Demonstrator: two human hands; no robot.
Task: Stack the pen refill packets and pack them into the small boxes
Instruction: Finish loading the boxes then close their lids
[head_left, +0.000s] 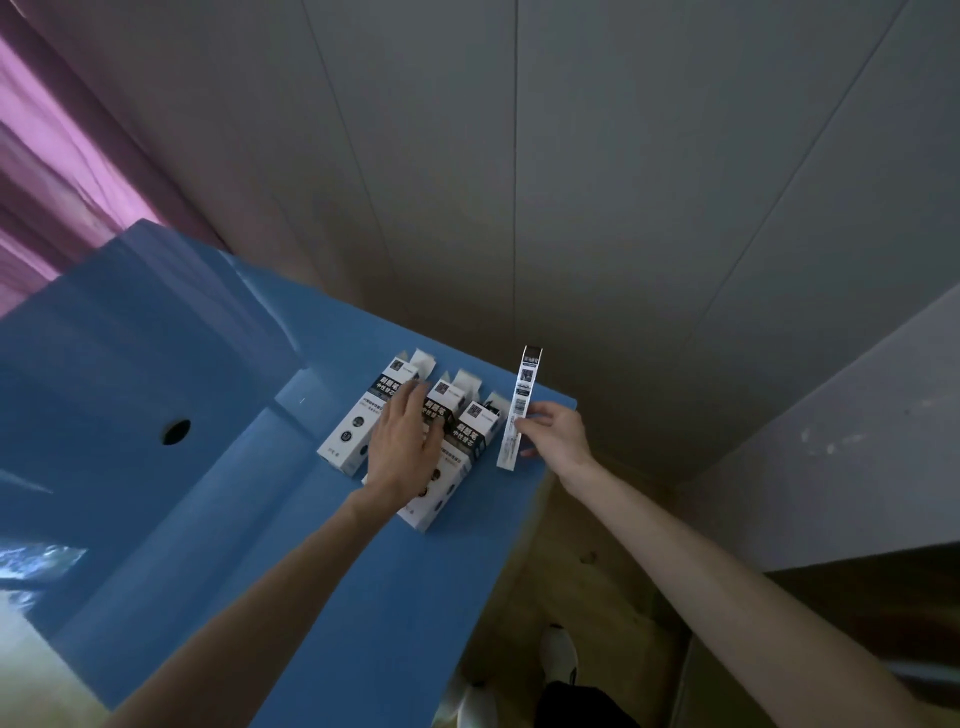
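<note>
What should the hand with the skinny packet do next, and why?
Probably tip the packet toward the open end of the nearest box and slide it in. The right hand pinches it upright beside that box, whose flap stands open, while the left hand rests on the boxes, seemingly steadying them.

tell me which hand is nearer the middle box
Left. The left hand lies with straight fingers on the middle box. The right hand is off to its right, past the third box, pinching a refill packet.
</note>
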